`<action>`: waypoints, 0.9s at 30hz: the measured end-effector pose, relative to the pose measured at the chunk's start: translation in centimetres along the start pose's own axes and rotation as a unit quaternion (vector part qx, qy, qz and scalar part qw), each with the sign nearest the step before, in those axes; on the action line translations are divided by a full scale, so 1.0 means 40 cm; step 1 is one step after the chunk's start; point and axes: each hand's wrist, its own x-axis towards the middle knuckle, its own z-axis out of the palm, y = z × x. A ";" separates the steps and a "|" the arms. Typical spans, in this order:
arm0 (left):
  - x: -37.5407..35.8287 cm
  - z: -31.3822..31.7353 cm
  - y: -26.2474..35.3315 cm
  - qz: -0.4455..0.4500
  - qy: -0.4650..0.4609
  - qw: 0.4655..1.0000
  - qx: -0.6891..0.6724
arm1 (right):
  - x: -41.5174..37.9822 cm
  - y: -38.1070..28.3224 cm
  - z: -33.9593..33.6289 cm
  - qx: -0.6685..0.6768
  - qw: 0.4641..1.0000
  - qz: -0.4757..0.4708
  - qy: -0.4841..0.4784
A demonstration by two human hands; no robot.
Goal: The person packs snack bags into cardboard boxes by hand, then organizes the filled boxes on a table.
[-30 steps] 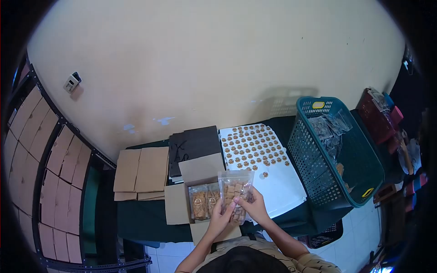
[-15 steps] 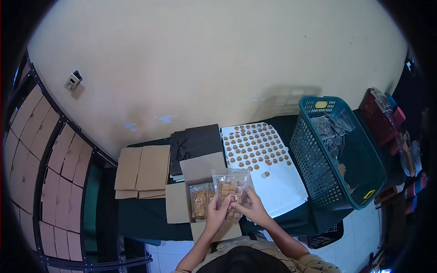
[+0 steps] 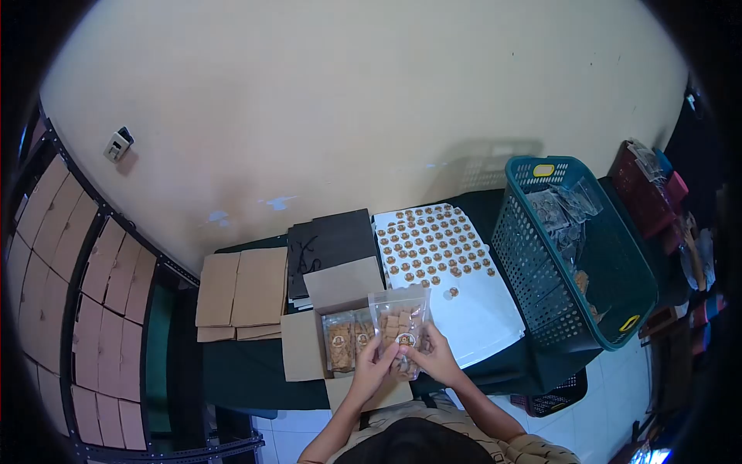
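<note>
Between my two hands I hold up a clear snack pouch (image 3: 399, 315) full of light brown pieces, with a round sticker low on its front. My left hand (image 3: 374, 366) grips the pouch's lower left side, thumb near the sticker. On the lower right side my right hand (image 3: 434, 357) is closed, its thumb also by the sticker. Just left of the pouch is an open cardboard box (image 3: 303, 346), flaps spread. Inside the box stand filled pouches (image 3: 341, 345) with round stickers, partly hidden by the held one.
White sticker sheets (image 3: 478, 325) with rows of round labels lie right of the box. Flattened cartons (image 3: 239, 288) and black folders (image 3: 331, 246) lie to the left. A green basket (image 3: 541, 286) holding pouches stands at the right. Shelves of boxes (image 3: 108, 332) line the far left.
The pouch and both hands have shifted slightly to the right, showing more of the pouches in the box. My thumbs stay by the sticker, and the view has tilted a little.
</note>
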 end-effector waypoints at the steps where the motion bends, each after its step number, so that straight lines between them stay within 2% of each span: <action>1: -0.002 0.000 0.000 -0.002 -0.001 1.000 0.000 | -0.004 0.007 -0.008 0.001 1.000 0.001 0.001; 4: 0.002 0.007 0.012 0.015 -0.007 1.000 0.002 | -0.004 0.007 -0.036 -0.039 0.998 0.029 -0.040; 6: 0.005 0.012 0.014 -0.009 -0.010 0.999 -0.029 | -0.003 -0.019 -0.048 0.017 0.995 0.062 -0.075; 7: 0.013 0.010 0.005 -0.018 -0.023 0.998 -0.051 | -0.003 -0.029 -0.058 0.000 0.994 0.068 -0.081; 10: 0.042 0.039 0.016 0.025 -0.022 0.999 -0.042 | 0.009 -0.034 -0.087 -0.002 0.993 0.084 -0.082; 12: 0.054 0.059 0.023 0.016 -0.012 1.000 -0.015 | 0.012 -0.039 -0.098 -0.040 0.996 0.055 -0.062; 14: 0.073 0.078 0.041 0.005 0.014 0.999 0.043 | 0.023 -0.037 -0.112 -0.147 0.988 0.017 -0.052; 15: 0.079 0.087 0.056 -0.024 0.042 0.991 0.122 | 0.027 -0.042 -0.109 -0.127 0.991 -0.002 -0.034; 16: 0.089 0.094 0.055 -0.023 0.043 0.991 0.123 | 0.035 -0.056 -0.113 -0.126 0.991 -0.004 -0.034; 18: 0.110 0.115 0.055 0.057 0.041 0.997 -0.034 | 0.053 -0.086 -0.117 -0.146 0.988 -0.025 -0.037; 19: 0.119 0.125 0.060 0.086 0.057 0.993 -0.054 | 0.063 -0.087 -0.116 -0.165 0.985 -0.047 -0.023; 22: 0.133 0.133 0.080 0.122 0.062 0.991 -0.001 | 0.077 -0.078 -0.128 -0.186 0.982 -0.018 0.021; 23: 0.128 0.125 0.084 0.066 0.052 0.995 0.058 | 0.083 -0.079 -0.134 -0.199 0.978 -0.053 0.030; 27: 0.136 0.133 0.099 0.072 0.036 0.996 0.025 | 0.095 -0.087 -0.166 -0.180 0.983 -0.023 -0.012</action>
